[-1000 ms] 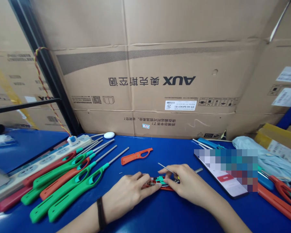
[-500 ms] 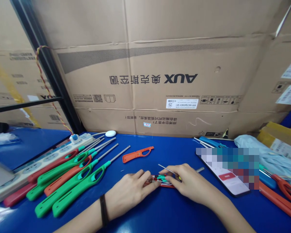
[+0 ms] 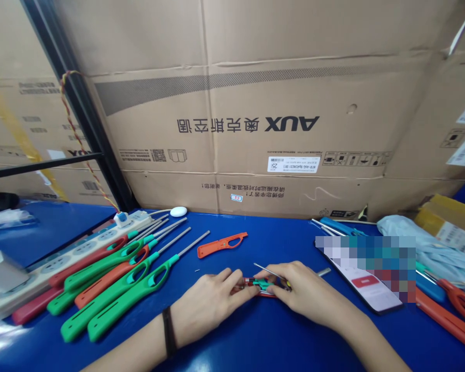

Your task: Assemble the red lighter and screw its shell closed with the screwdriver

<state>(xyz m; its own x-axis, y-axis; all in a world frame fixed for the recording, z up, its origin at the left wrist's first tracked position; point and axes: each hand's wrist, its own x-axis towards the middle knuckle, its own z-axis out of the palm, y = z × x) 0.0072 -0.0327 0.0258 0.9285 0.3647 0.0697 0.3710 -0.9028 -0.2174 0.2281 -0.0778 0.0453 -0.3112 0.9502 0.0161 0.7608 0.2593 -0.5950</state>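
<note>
Left hand (image 3: 209,305) and right hand (image 3: 306,289) have edged closer together.
Both closed, gripping a red-and-green lighter (image 3: 260,284); four green lighters (image 3: 116,290) lie leftward, one orange lighter shell (image 3: 220,245) ahead.

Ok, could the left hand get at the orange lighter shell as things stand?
Probably yes: only blue bench top lies between the left hand and the orange lighter shell, and nothing blocks the way. It would likely have to release the small red-and-green lighter part it holds with the right hand.

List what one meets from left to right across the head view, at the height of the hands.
power strip → green lighter → left hand → red-and-green lighter → right hand → phone → orange handle
</note>
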